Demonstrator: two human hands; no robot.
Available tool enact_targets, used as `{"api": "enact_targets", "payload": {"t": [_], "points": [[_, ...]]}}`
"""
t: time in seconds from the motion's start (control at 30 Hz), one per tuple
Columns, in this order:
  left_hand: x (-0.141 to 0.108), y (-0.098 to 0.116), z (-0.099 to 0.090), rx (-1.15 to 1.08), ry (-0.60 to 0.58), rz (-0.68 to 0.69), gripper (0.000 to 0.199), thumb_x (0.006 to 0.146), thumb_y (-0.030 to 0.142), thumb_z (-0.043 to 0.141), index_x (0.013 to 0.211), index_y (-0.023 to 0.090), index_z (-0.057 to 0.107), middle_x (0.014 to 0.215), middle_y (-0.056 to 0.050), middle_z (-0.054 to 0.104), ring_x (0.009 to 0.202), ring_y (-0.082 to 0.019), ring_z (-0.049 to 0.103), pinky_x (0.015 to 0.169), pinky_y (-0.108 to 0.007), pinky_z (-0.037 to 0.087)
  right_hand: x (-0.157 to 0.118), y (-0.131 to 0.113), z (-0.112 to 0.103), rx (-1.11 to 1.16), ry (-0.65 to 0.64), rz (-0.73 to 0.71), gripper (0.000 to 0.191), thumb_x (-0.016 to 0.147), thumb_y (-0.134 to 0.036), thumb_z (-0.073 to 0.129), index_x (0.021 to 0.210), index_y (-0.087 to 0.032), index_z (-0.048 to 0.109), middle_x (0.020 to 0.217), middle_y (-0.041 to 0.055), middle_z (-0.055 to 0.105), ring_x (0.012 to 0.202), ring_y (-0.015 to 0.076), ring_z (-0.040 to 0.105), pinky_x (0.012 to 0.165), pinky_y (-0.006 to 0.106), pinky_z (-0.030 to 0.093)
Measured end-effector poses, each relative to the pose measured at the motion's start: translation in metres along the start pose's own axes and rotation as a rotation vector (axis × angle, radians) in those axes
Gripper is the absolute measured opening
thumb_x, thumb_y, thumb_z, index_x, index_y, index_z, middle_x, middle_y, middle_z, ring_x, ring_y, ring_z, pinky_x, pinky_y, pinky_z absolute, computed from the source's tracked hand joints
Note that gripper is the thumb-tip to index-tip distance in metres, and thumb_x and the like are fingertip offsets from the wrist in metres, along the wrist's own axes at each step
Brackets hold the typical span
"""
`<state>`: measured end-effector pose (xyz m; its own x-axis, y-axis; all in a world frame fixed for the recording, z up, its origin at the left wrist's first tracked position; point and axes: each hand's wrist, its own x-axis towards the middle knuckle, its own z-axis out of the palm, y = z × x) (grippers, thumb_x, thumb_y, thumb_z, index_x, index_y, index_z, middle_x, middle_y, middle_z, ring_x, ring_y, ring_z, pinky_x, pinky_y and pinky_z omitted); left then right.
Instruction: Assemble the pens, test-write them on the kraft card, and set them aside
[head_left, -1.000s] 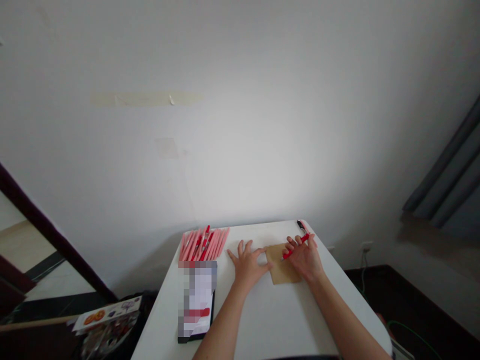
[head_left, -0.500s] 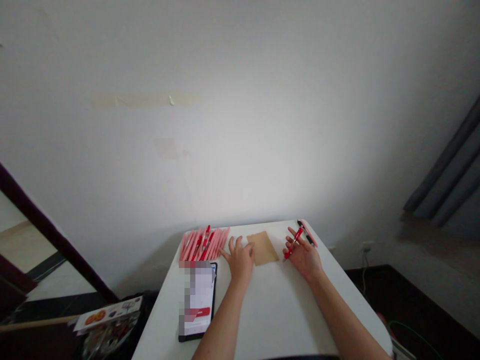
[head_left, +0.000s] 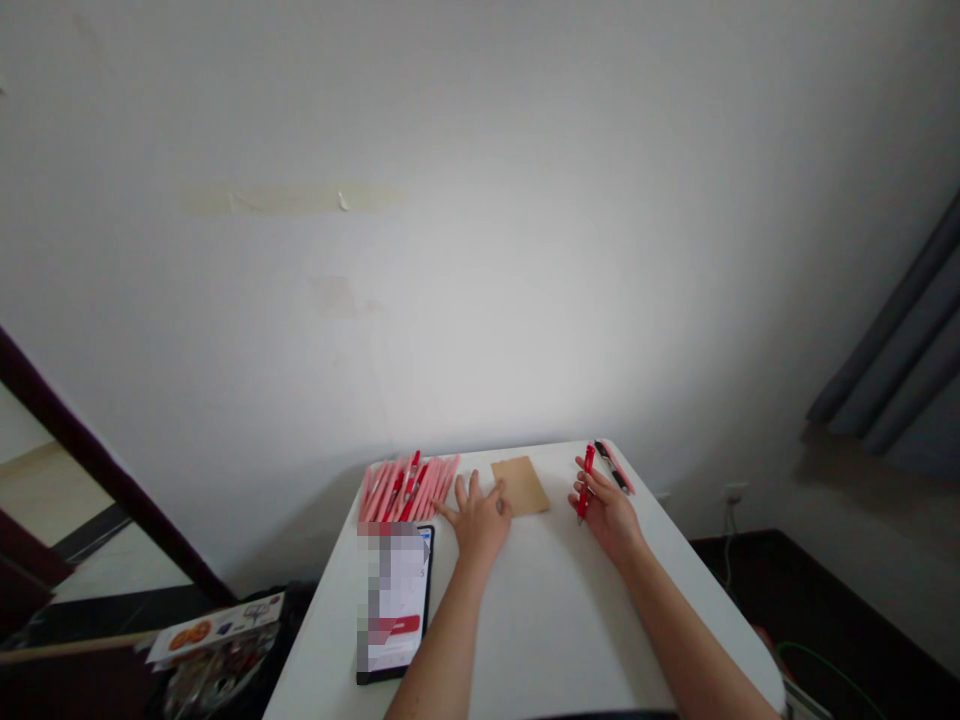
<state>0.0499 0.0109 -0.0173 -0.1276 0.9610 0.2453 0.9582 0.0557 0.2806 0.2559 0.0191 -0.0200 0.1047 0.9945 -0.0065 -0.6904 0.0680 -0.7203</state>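
A red pen (head_left: 586, 485) sits in the fingers of my right hand (head_left: 611, 515), tip pointing down toward the table. My left hand (head_left: 482, 522) lies with spread fingers over the table, its right-side fingers at the left edge of a small brown piece of paper (head_left: 523, 484). To the left of that hand is a row of pink and red pens (head_left: 409, 488), laid side by side. Beyond my right hand lie a black pen (head_left: 609, 463) and a pink pen (head_left: 622, 470) near the table's right edge.
A phone (head_left: 397, 600) with its screen lit rests on the white table (head_left: 555, 620), left of my left forearm. The wall (head_left: 480, 300) stands right behind the table. A bin-like dark container (head_left: 225, 665) with packaging is on the floor at left.
The red pen has turned more upright in my right hand, and the fingers have closed around it. The brown paper has shifted slightly away and left; my left hand has moved a little.
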Motion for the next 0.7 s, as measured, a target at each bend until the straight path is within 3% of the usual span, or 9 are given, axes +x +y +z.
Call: {"api": "enact_targets", "payload": {"t": [0.17,0.37,0.53,0.7], "points": [[0.0,-0.001,0.003,-0.005,0.031,0.015,0.04,0.083,0.04,0.05,0.121,0.046,0.057,0.149,-0.003,0.039,0.142,-0.034,0.021,0.105,-0.074,-0.005,-0.001,0.002,0.0,-0.235,0.086,-0.098,0.042,0.063,-0.038,0.079,0.101,-0.024,0.069,0.09,0.0018,0.066,0.069,0.012,0.058,0.061,0.028,0.054],[-0.001,0.0,0.002,-0.036,0.151,0.072,0.04,0.084,0.036,0.052,0.123,0.044,0.056,0.144,-0.004,0.045,0.138,-0.034,0.028,0.106,-0.074,0.008,0.001,0.009,-0.004,-0.806,0.009,-0.365,0.049,0.072,-0.056,0.065,0.104,-0.018,0.068,0.09,0.0081,0.069,0.068,0.0161,0.059,0.062,0.032,0.052],[-0.001,0.003,-0.002,-0.149,0.235,0.183,0.038,0.087,0.037,0.051,0.125,0.042,0.055,0.139,-0.001,0.051,0.133,-0.028,0.035,0.11,-0.064,0.021,-0.001,0.017,-0.007,-1.256,-0.176,-0.569,0.031,0.086,-0.045,0.053,0.098,-0.024,0.072,0.09,0.0082,0.071,0.081,0.0217,0.059,0.077,0.037,0.049],[-0.003,0.005,-0.003,-0.23,0.213,0.245,0.03,0.087,0.037,0.053,0.114,0.043,0.062,0.137,0.001,0.051,0.132,-0.027,0.035,0.111,-0.063,0.019,-0.002,0.021,-0.007,-1.4,-0.314,-0.644,0.026,0.088,-0.033,0.052,0.101,-0.025,0.073,0.085,0.0071,0.072,0.085,0.0232,0.057,0.077,0.036,0.047]]}}
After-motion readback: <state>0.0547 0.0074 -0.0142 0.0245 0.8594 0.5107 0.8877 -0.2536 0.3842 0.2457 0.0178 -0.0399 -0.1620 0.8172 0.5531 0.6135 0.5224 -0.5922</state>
